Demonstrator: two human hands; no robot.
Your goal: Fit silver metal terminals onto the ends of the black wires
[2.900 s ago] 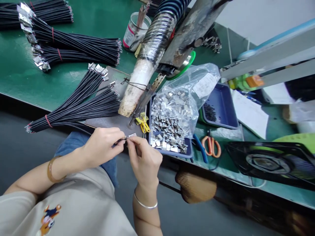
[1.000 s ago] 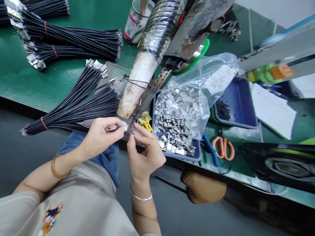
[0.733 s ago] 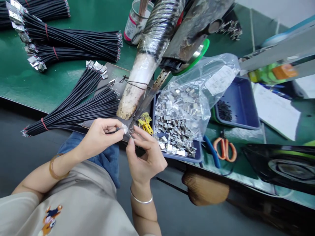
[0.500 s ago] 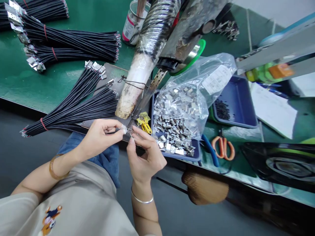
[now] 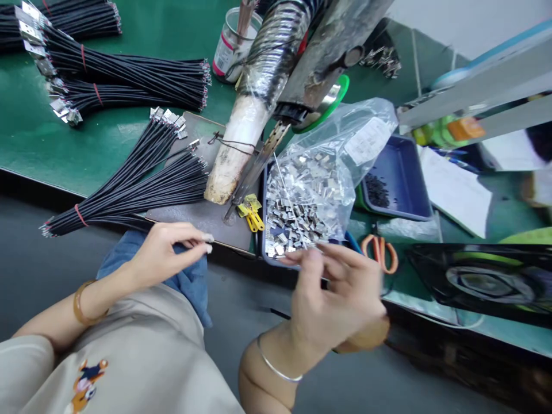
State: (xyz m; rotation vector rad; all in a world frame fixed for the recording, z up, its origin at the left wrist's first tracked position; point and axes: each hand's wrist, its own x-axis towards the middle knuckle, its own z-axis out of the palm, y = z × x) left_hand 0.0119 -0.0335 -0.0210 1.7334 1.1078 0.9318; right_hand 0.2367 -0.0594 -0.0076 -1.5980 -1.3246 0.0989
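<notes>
My left hand [image 5: 172,250] is in front of the grey board [image 5: 194,221], thumb and forefinger nearly together, white coverings on the tips; nothing shows clearly between them. To the right, my right hand [image 5: 334,287] is blurred by motion at the front edge of the blue tray of metal connectors [image 5: 293,227]. Its fingers are bent, and a thin rod [image 5: 282,175] rises over the tray from near them; whether they hold it is unclear. A cable bundle with connectors [image 5: 142,184] lies left of the board. Beside the tray are small yellow clips [image 5: 251,214].
A soldering iron [image 5: 259,164] and a wrapped duct [image 5: 235,138] slope down over the board. More black cable bundles [image 5: 142,77] lie at the back left. Right of the tray are orange-handled scissors [image 5: 379,251], a second blue tray [image 5: 407,178] and papers [image 5: 457,190].
My right hand has moved right, away from my left hand, to the connector tray's front edge. My left hand has shifted slightly left and down. The view has turned a little.
</notes>
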